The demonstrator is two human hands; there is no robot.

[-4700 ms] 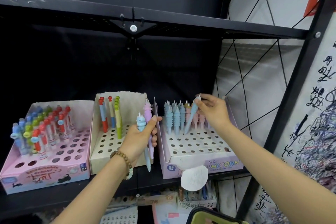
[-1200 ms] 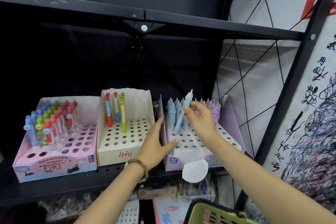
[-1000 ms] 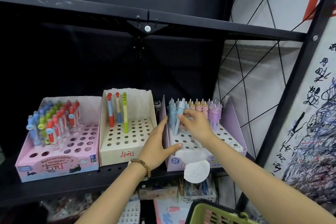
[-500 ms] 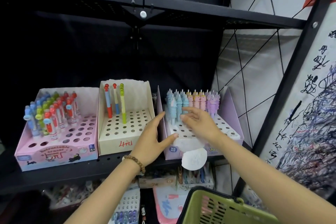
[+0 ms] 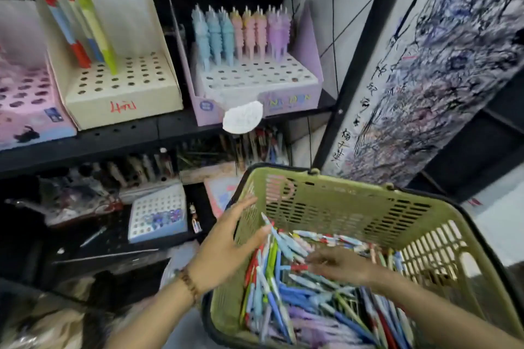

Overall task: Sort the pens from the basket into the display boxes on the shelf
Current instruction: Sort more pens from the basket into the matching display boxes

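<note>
Black metal shelf [image 5: 136, 133] fills the left half of the head view, and a paper sheet [image 5: 453, 65] covered with ink scribbles hangs on the right. On the shelf three display boxes stand side by side. The pink box [image 5: 28, 110] is cut by the left edge. The cream box [image 5: 122, 93] holds three pens [image 5: 82, 28] in its back row. The purple box [image 5: 306, 45] holds a back row of blue, pink and violet pens [image 5: 241, 34], and a round white tag [image 5: 242, 117] hangs from its front.

Lower right, a green basket [image 5: 340, 201] is tilted toward the camera, and a pile of mixed pens [image 5: 297, 297] lies inside it. The left hand [image 5: 226, 246], with a bead bracelet [image 5: 188, 282] on the wrist, is at the left rim of the basket; its fingers are straight and spread, and it holds nothing. The right hand [image 5: 340, 266] lies low inside the basket on the pile, fingers pointing left. It is blurred, so I cannot tell if it grips a pen.
</note>
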